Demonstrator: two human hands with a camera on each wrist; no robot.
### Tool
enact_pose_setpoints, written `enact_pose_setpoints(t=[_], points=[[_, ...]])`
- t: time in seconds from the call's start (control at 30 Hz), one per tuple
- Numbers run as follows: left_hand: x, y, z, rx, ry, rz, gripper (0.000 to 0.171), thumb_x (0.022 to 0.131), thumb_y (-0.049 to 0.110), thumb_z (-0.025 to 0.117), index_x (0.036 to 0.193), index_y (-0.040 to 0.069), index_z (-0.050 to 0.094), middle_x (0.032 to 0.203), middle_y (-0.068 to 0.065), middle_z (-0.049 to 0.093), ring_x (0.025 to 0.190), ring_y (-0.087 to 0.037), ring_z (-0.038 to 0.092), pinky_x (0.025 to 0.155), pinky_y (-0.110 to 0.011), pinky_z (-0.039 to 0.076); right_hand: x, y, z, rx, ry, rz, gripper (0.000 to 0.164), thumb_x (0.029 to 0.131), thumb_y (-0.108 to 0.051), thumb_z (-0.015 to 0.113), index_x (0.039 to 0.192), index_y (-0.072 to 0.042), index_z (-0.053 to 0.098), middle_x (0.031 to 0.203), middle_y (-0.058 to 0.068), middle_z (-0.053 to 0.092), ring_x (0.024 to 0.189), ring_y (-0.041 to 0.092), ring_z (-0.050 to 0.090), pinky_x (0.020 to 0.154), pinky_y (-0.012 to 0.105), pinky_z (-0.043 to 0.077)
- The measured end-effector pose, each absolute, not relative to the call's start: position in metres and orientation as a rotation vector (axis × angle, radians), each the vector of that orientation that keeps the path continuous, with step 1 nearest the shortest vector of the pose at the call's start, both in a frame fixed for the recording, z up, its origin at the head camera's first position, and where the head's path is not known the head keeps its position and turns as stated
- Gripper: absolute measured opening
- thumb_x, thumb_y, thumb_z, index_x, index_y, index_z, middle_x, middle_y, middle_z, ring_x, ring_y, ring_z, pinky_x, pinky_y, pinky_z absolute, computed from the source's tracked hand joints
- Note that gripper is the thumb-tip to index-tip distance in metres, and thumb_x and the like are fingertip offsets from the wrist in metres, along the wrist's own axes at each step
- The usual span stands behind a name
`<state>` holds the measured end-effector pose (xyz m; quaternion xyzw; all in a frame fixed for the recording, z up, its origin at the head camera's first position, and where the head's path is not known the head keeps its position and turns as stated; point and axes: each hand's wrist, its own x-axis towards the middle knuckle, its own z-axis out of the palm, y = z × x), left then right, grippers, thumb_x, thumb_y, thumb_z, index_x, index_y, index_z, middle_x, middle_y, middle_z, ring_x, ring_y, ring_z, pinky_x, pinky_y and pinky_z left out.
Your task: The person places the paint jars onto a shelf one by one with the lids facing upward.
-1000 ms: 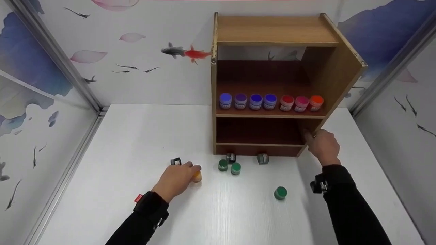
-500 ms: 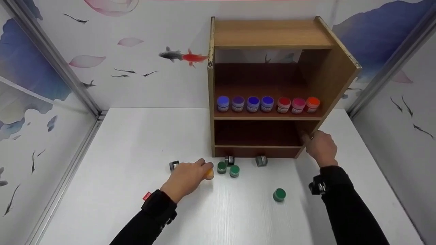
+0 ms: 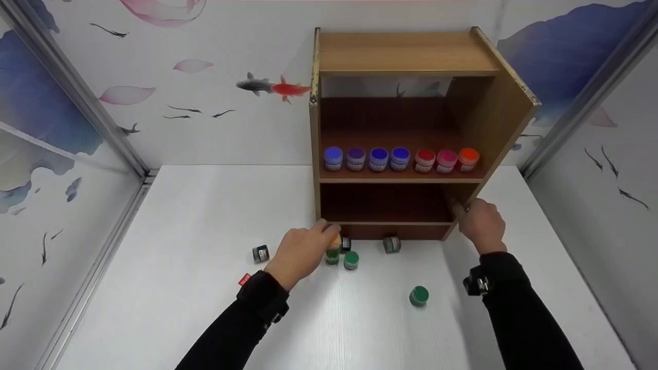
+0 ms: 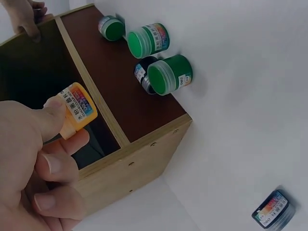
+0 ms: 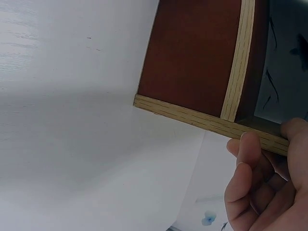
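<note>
My left hand (image 3: 300,252) pinches a small orange paint jar (image 4: 78,107) between thumb and fingers, in front of the lower left of the wooden shelf (image 3: 408,51). In the left wrist view the jar is tilted, near the edge of the lower compartment (image 3: 383,203). My right hand (image 3: 482,223) grips the shelf's right side panel (image 5: 178,113) low down, thumb inside and fingers outside. Below my left hand, two green-lidded jars (image 3: 351,260) stand on the table beside a dark jar (image 4: 143,74), which is partly hidden.
Several blue, purple, red and orange jars (image 3: 379,159) line the middle shelf. On the white table (image 3: 205,216), a grey-green jar (image 3: 392,244) lies at the shelf's base, a green jar (image 3: 419,296) stands nearer, and a black jar (image 3: 260,254) lies left.
My left hand has carried the orange jar rightward and toward the shelf, uncovering the black jar on the left. My right hand keeps its grip on the side panel. The view has shifted slightly.
</note>
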<state>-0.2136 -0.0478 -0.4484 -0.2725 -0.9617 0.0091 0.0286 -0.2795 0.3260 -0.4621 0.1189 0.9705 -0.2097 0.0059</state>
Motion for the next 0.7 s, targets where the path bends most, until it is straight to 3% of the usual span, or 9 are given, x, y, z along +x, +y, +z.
enact_pose_setpoints(t=[0.1, 0.3, 0.53, 0.7], points=[[-0.223, -0.041, -0.447, -0.825, -2.968, 0.041, 0.047, 0.093, 0.009, 0.065, 0.136, 0.02, 0.049, 0.12, -0.006, 0.062, 0.051, -0.013, 0.041, 0.049, -0.025, 0.041, -0.279, 0.327, -0.463, 0.37, 3.05, -0.663, 0.06, 0.101, -0.046, 0.039, 0.112, 0.008, 0.064, 0.097, 0.025, 0.071, 0.079, 0.032, 0.067, 0.052, 0.03, 0.042], [-0.238, -0.031, -0.449, -0.761, -2.946, 0.07, 0.056, 0.088, 0.011, 0.072, 0.138, 0.019, 0.049, 0.12, -0.008, 0.062, 0.059, -0.015, 0.055, 0.055, -0.03, 0.051, -0.28, 0.326, -0.463, 0.366, 3.05, -0.659, 0.059, 0.101, -0.044, 0.041, 0.109, 0.008, 0.065, 0.092, 0.023, 0.071, 0.072, 0.028, 0.063, 0.05, 0.029, 0.04], [-0.25, -0.018, -0.453, -0.671, -2.877, 0.126, 0.04, 0.094, 0.014, 0.065, 0.132, 0.017, 0.054, 0.117, -0.007, 0.064, 0.054, -0.013, 0.05, 0.052, -0.029, 0.051, -0.279, 0.326, -0.462, 0.34, 3.084, -0.677, 0.057, 0.1, -0.044, 0.042, 0.103, 0.007, 0.067, 0.083, 0.02, 0.07, 0.065, 0.025, 0.06, 0.049, 0.029, 0.038], [-0.256, -0.011, -0.458, -0.569, -2.902, 0.168, 0.038, 0.093, 0.012, 0.064, 0.13, 0.015, 0.056, 0.115, -0.007, 0.066, 0.066, -0.018, 0.063, 0.061, -0.031, 0.056, -0.279, 0.327, -0.463, 0.335, 3.093, -0.692, 0.056, 0.1, -0.043, 0.042, 0.103, 0.007, 0.067, 0.083, 0.02, 0.07, 0.064, 0.024, 0.06, 0.048, 0.029, 0.038]])
